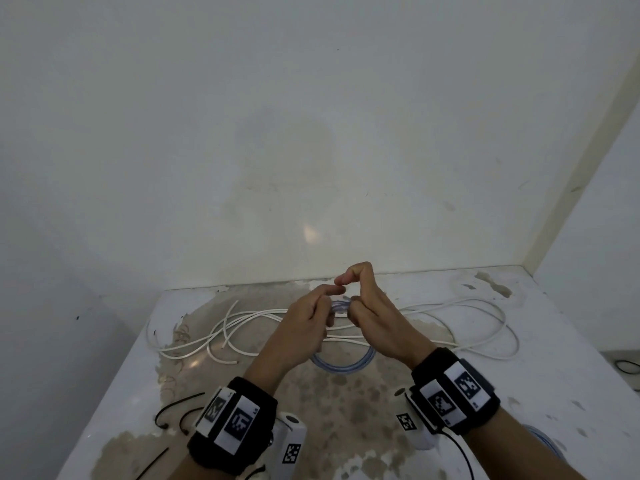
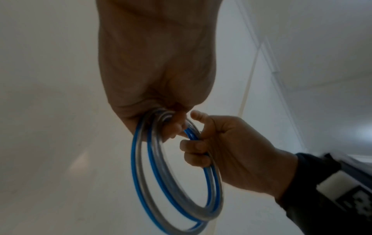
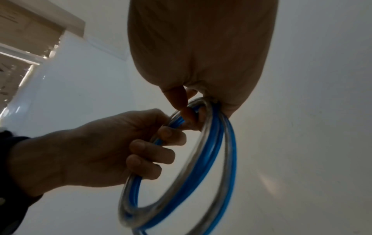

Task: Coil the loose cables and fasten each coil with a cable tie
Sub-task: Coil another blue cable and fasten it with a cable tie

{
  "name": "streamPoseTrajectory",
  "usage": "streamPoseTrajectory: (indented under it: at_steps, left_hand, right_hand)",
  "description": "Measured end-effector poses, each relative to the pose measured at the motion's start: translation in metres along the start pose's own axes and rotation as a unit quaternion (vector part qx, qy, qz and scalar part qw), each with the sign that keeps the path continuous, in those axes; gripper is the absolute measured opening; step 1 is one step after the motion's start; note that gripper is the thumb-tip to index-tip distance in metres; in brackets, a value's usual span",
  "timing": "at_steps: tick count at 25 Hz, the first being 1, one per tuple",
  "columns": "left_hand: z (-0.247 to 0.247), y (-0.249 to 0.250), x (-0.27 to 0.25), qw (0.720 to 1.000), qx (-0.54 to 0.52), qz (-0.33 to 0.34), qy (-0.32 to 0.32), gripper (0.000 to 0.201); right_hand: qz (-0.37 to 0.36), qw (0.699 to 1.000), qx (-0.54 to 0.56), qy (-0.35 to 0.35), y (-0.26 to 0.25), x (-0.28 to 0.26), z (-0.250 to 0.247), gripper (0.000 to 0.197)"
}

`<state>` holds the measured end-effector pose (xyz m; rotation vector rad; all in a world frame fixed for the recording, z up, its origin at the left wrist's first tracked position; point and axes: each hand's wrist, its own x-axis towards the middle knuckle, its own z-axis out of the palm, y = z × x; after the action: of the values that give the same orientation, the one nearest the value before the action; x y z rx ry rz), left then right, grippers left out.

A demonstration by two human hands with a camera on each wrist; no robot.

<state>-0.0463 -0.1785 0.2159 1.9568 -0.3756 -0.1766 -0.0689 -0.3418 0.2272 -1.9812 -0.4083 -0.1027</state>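
Both hands hold a coil of clear, blue-cored cable (image 1: 343,371) above the table (image 1: 346,427). My left hand (image 1: 311,313) grips the coil's top from the left, fingers curled round the strands. My right hand (image 1: 374,306) grips the same spot from the right, with forefinger and thumb arched above it. In the left wrist view the coil (image 2: 153,182) hangs below my left palm, and my right hand (image 2: 231,155) wraps its strands. In the right wrist view my left hand (image 3: 110,151) clasps the coil (image 3: 211,159). I cannot tell whether a tie is on the coil.
A long white cable (image 1: 242,318) sprawls loose across the back of the table behind the hands. Black cable ties (image 1: 173,408) lie at the front left. Part of another blue coil (image 1: 545,441) shows under my right forearm. Walls close the back and right.
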Motion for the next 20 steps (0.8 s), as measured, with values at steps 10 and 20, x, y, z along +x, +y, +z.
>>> streamPoseTrajectory:
  at_steps: [10, 20]
  left_hand:
    - [-0.004, 0.009, 0.005, 0.975, -0.027, 0.087, 0.203, 0.027]
    - [0.000, 0.015, 0.001, 0.959, -0.206, 0.023, 0.192, 0.029]
  right_hand:
    - [0.056, 0.985, 0.156, 0.040, 0.004, 0.001, -0.006, 0.035]
    - [-0.025, 0.987, 0.093, 0.125, 0.005, 0.004, 0.017, 0.026]
